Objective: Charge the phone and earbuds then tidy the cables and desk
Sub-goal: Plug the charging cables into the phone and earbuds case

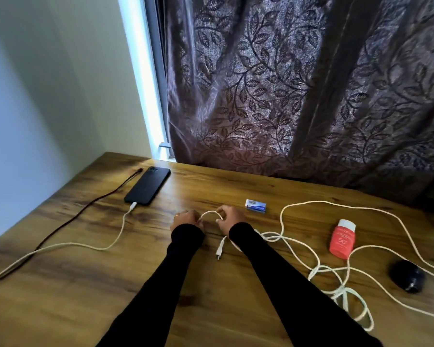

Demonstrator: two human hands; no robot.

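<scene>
This looks like a room in a home. A wooden desk (85, 284) stands in a corner, its far edge against a window (145, 78) hung with a heavy brown leaf-patterned curtain (298, 83), its left edge along a plain pale wall (35, 96). Personal things lie on the desktop: a phone (148, 185) near the far left corner and an orange sunscreen bottle (342, 238) toward the right edge.

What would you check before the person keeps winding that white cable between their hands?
1. Both hands on the loop: left hand and right hand pinch the white cable. Ok.
2. Free plug lies loose on the desk. Ok.
3. Remaining cable untangled: it crosses itself near the dark round case. Not ok.
4. Red tube clear of cable: strands lie beside it. Not ok.
5. Phone plugged in: white connector at its end. Ok.
6. Earbuds charging: cannot tell.
</scene>
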